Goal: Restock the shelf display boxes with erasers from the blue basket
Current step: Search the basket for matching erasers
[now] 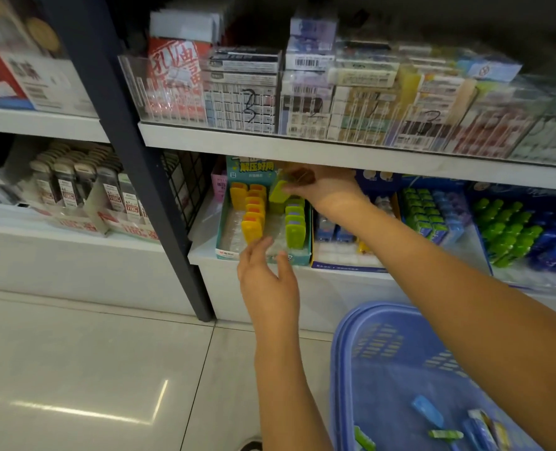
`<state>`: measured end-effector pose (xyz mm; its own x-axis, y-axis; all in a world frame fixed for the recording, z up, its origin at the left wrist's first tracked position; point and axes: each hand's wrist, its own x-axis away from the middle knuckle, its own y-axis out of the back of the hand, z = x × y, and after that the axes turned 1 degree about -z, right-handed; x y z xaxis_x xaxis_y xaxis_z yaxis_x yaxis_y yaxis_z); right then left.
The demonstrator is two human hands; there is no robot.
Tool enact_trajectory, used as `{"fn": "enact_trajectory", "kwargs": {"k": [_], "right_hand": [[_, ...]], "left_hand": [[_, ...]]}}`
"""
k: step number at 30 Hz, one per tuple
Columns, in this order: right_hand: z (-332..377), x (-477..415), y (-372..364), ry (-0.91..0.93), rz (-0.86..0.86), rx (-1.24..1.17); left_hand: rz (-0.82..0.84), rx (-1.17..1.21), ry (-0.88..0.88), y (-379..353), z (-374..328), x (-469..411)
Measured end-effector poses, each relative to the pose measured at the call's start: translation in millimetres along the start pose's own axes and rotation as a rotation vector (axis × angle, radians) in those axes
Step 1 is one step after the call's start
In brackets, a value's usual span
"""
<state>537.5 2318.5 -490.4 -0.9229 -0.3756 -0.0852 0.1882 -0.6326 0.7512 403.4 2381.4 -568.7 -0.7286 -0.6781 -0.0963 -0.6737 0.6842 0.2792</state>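
A teal display box (224, 252) on the lower shelf holds a row of yellow-orange erasers (252, 227) and a row of green ones (294, 229). My right hand (322, 185) reaches under the upper shelf and is shut on a yellow-green eraser (278, 192), held over the back of the green row. My left hand (267, 281) hovers at the box's front edge with its fingers apart, holding nothing. The blue basket (345, 369) stands on the floor at the lower right, with a few loose blue and green erasers (428, 411) lying in it.
More display boxes with green and blue erasers (504, 229) fill the shelf to the right. The upper shelf (335, 151) hangs low over the teal box. A dark upright post (146, 177) stands to the left. Tiled floor (91, 369) spreads below.
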Motion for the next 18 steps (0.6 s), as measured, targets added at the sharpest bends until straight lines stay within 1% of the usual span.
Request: {"fn": "enact_trajectory", "kwargs": {"k": [2,5,8,12,14,16,18], "right_hand": [[-2.7,-11.0,-8.6,0.032,0.013,0.102],[-3.9,-18.5,-21.2,0.077,0.048,0.226],[-3.3,-23.1,-25.2,0.113,0.077,0.311],[2.3,-31.7,-28.4,0.066,0.132,0.389],[4.1,-29.5,-34.2,0.061,0.101,0.441],[3.1,-22.8,-41.9,0.111,0.04,0.552],[0.9,-18.5,-45.9,0.115,-0.027,0.604]], "left_hand": [[0.044,-0.116,-0.048,-1.0,1.5,0.2],[0.105,-0.213,-0.094,2.9,4.1,-3.6],[0.164,-0.259,-0.111,7.5,6.4,-9.0],[0.192,-0.28,-0.099,9.0,6.1,-11.4],[0.199,-0.277,-0.1,8.9,5.9,-11.4],[0.2,-0.277,-0.097,9.2,6.6,-11.4],[0.193,-0.275,-0.102,8.7,7.9,-11.0]]}}
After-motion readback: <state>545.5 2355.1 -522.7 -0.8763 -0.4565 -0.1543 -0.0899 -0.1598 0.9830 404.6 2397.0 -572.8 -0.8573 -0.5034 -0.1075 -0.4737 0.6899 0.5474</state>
